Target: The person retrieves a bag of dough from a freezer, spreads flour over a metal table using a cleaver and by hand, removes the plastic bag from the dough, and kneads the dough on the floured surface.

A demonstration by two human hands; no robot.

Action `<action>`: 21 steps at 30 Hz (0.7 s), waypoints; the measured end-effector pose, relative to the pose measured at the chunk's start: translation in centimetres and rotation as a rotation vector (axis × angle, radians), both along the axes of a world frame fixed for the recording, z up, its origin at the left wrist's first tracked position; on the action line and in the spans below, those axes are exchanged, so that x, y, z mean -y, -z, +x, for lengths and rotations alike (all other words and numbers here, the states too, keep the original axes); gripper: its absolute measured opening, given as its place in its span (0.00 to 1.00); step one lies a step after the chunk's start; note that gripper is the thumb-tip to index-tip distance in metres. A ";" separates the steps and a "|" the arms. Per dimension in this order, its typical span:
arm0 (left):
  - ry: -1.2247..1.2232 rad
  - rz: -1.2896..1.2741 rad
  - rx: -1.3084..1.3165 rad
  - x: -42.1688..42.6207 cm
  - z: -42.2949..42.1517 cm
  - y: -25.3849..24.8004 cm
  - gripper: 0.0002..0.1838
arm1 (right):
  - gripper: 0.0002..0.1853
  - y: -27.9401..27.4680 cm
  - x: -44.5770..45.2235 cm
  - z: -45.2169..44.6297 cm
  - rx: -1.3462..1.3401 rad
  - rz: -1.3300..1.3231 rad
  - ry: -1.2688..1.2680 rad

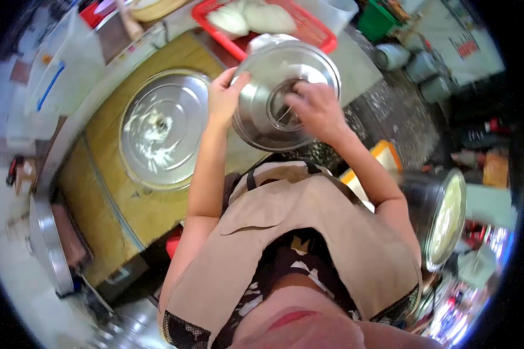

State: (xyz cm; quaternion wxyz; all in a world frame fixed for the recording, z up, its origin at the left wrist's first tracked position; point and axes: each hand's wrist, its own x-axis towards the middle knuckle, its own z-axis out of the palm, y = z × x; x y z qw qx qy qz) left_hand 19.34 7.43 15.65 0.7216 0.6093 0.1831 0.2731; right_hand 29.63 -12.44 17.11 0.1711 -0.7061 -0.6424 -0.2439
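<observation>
A shiny round metal lid [256, 128] with raised rings and a darker centre is held up in front of me, over the table's right edge. My left hand [227, 90] is closed on its left rim, thumb on the face I see. Over the lid's centre, my right hand [315, 107] has its fingers curled together, somewhat blurred. A thin wire-like piece shows just below those fingertips; what they grip is hard to make out. Left of the lid, a larger round metal tray or lid [174, 151] lies flat on the yellowish tabletop [93, 215].
A red plastic basket [326, 46] holding pale rounded items stands beyond the lid. A large metal pot [416, 195] with pale contents is at my right. Metal canisters [390, 56] and a green bin [375, 22] stand further back right. Another metal lid [49, 244] leans at left.
</observation>
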 end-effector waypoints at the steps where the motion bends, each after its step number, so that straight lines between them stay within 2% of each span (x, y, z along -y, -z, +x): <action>1: -0.127 -0.261 0.078 -0.4 -1.1 0.3 0.12 | 0.16 -0.9 -0.5 0.5 -0.094 0.143 0.018; 2: -0.160 -0.323 0.089 -2.3 -2.3 2.0 0.11 | 0.15 -1.3 -1.0 0.5 -0.173 0.342 0.100; 3: -0.254 -0.406 0.110 -2.7 -3.5 1.5 0.13 | 0.14 -1.4 -1.5 0.6 -0.253 0.535 0.189; 4: -0.321 -0.479 0.178 -3.1 -4.4 1.6 0.13 | 0.14 -0.5 -1.8 1.0 -0.265 0.533 0.158; 6: -0.402 -0.610 0.308 -4.2 -5.9 2.2 0.13 | 0.13 2.3 -2.7 2.0 -1.547 0.496 0.043; 8: -0.459 -0.625 0.347 -4.6 -7.3 2.8 0.12 | 0.13 4.5 -4.1 1.6 -1.634 0.467 0.011; 9: -0.495 -0.652 0.378 -4.5 -7.9 3.0 0.12 | 0.14 3.8 -4.9 0.5 -1.715 0.448 0.005; 10: -0.554 -0.636 0.368 -4.7 -8.4 3.7 0.11 | 0.13 2.9 -5.1 -0.8 -1.545 0.416 -0.055; 11: -0.581 -0.643 0.372 -4.3 -8.8 4.2 0.11 | 0.13 3.1 -5.1 -0.7 -1.551 0.387 -0.065; 13: -0.684 -0.606 0.322 -3.8 -9.8 4.8 0.11 | 0.13 3.5 -6.1 -0.1 -1.453 0.156 0.025; 15: -0.721 -0.638 0.314 -3.2 -11.2 6.3 0.11 | 0.13 4.6 -6.6 -0.2 -1.466 0.092 -0.001; 17: -0.756 -0.676 0.309 -2.2 -12.5 7.1 0.09 | 0.14 6.6 -6.8 0.2 -1.449 -0.146 0.142; 18: -0.755 -0.687 0.327 -1.4 -12.9 7.0 0.08 | 0.15 6.2 -7.0 -0.8 -1.318 -0.080 0.167; 19: -0.844 -0.682 0.273 -0.7 -13.2 7.2 0.08 | 0.15 6.1 -7.5 -1.4 -1.318 -0.099 0.148; 21: -0.894 -0.664 0.272 0.4 -13.8 8.4 0.07 | 0.16 5.9 -8.7 -2.5 -0.574 0.286 0.054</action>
